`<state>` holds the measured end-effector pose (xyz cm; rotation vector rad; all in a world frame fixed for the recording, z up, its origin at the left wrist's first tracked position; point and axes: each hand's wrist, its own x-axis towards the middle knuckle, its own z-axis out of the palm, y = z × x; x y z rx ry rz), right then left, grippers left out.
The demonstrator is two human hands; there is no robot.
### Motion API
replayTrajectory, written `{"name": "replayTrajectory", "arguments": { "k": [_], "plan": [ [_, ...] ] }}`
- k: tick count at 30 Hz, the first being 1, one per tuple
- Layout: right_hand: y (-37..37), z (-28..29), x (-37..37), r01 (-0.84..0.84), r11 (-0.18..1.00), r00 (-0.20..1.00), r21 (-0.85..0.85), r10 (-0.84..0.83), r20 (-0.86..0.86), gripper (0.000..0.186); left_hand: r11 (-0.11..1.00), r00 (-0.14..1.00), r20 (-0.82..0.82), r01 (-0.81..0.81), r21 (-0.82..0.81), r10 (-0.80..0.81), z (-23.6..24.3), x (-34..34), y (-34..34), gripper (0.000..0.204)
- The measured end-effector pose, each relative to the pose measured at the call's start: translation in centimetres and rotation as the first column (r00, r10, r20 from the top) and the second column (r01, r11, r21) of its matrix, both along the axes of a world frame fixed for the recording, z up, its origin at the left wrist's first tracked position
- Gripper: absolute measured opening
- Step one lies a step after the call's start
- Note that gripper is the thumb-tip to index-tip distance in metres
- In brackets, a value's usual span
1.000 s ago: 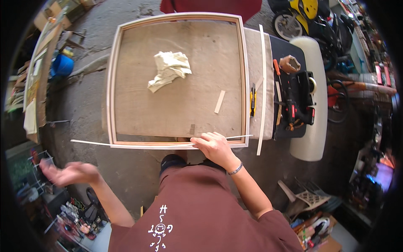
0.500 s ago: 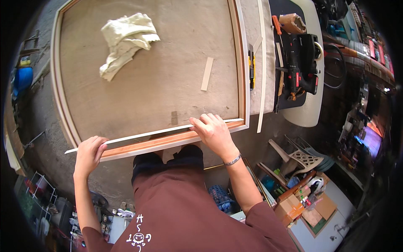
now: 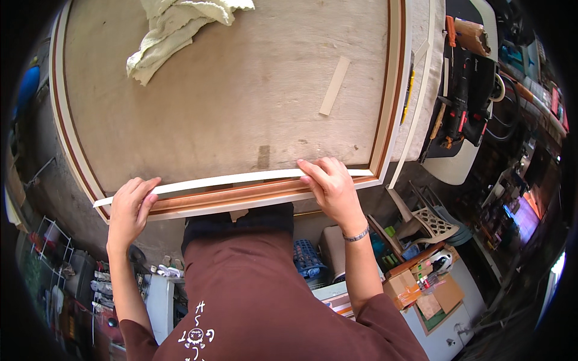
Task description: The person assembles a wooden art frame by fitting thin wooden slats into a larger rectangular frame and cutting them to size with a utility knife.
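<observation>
A long white strip (image 3: 229,178) lies along the near side of a large rectangular frame (image 3: 241,196) with white and brown edging. My left hand (image 3: 128,207) pinches the strip close to its left end, which pokes out to the frame's left corner. Toward the other end, my right hand (image 3: 333,189) grips the strip between thumb and fingers. The strip's right tip touches or nearly touches the frame's right side. Behind the near rail, inside the frame, is a tan board (image 3: 229,108). A short pale strip (image 3: 335,86) and a crumpled cream cloth (image 3: 180,30) rest on it.
Right of the frame are a long thin strip (image 3: 414,111), a yellow-and-black cutter (image 3: 408,96), and a black power tool (image 3: 462,96) near an orange-handled screwdriver (image 3: 451,31). A plastic chair (image 3: 430,222) and a cardboard box (image 3: 402,289) stand lower right. A blue basket (image 3: 308,259) sits beside my body.
The strip has turned to show its broad face and sits along the near rail. Both hands still hold it. The view has shifted, and the frame appears closer.
</observation>
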<state>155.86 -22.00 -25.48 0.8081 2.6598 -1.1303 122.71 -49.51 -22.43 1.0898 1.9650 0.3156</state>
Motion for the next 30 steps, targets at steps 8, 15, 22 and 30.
{"name": "replayTrajectory", "arguments": {
  "k": [8, 15, 22, 30],
  "plan": [
    [-0.1, -0.1, 0.6, 0.044, 0.998, 0.994, -0.053, -0.038, 0.102, 0.023, 0.997, 0.997, -0.047, -0.062, 0.050, 0.065, -1.8, 1.3, -2.8, 0.018],
    [-0.3, 0.6, 0.1, 0.028, 0.997, 0.994, -0.070, -0.020, 0.103, 0.015, 0.992, 0.986, -0.131, -0.087, 0.087, 0.098, -1.6, 3.0, -3.9, 0.020],
    [-0.8, 0.4, 0.1, 0.041, 0.997, 0.997, -0.061, -0.036, 0.074, 0.015, 0.967, 0.973, -0.102, -0.188, 0.170, 0.207, -2.2, 3.0, -4.0, 0.020],
    [-0.6, 0.4, 0.1, 0.023, 0.997, 0.998, -0.075, -0.018, 0.059, 0.016, 0.967, 0.974, -0.054, -0.211, 0.145, 0.221, -2.9, 3.4, -4.8, 0.019]
  ]
}}
